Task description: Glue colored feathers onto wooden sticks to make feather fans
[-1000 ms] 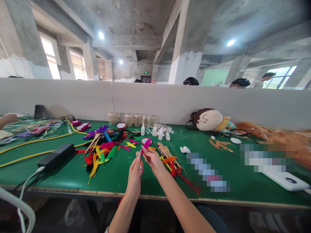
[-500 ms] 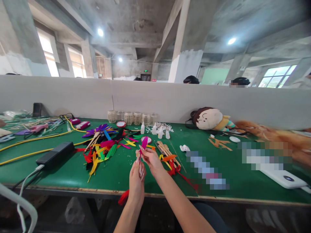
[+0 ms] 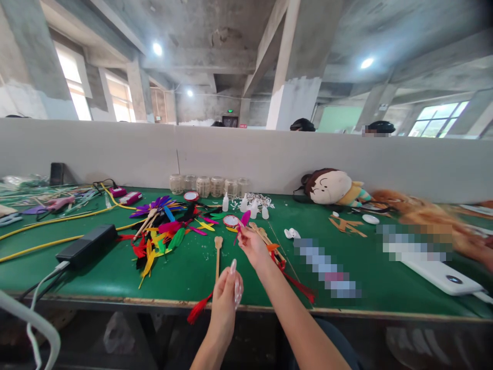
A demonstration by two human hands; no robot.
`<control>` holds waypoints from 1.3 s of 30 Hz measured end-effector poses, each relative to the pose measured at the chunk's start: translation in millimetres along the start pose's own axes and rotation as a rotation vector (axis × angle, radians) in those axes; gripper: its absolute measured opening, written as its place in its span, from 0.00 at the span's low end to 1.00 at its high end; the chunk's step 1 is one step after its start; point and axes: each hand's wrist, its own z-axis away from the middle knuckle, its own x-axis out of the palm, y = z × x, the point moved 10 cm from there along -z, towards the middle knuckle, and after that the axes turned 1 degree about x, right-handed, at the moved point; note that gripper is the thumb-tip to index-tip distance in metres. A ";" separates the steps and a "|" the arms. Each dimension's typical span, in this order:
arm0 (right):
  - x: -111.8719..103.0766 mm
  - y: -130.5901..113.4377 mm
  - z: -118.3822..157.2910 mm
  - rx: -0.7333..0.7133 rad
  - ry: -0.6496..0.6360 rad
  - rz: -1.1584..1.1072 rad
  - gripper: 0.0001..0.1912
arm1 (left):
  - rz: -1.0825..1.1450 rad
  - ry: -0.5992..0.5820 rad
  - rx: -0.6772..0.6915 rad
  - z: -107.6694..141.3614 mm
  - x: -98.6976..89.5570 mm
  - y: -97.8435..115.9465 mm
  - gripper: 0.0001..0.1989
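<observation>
My right hand [image 3: 254,249] pinches a magenta feather [image 3: 245,218] that points upward, over the middle of the green table. Lower down, near the front edge, my left hand [image 3: 227,290] has its fingers curled around the lower part of a wooden stick [image 3: 217,252]. The stick's shaped top stands clear above the hand, and a red tassel [image 3: 197,310] hangs at its lower left. Behind my right forearm lie more wooden sticks [image 3: 264,235] with red tassels. Loose coloured feathers [image 3: 165,239] are heaped to the left.
Small white bottles [image 3: 253,209] and glass jars [image 3: 203,186] stand toward the grey partition [image 3: 231,154]. A roll of tape [image 3: 230,221] lies behind the hands. At left are a black power adapter [image 3: 87,243] and yellow cables; at right, a doll [image 3: 331,187] and a white device [image 3: 442,272].
My right hand has moved right with the magenta feather, apart from the left hand. My left hand has slid down toward the table edge, and the stick's top now shows.
</observation>
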 end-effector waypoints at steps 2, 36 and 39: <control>-3.6 -6.5 -2.6 -0.008 -0.015 0.003 0.06 | -0.155 -0.176 -0.080 7.8 12.2 -15.5 0.26; 0.3 -30.3 12.9 -0.170 -0.035 0.248 0.16 | -1.444 -0.364 0.317 -27.5 -4.9 60.9 0.18; -0.8 -28.5 12.2 -0.165 -0.035 0.262 0.16 | -1.737 -0.227 0.457 -43.1 -22.5 74.3 0.18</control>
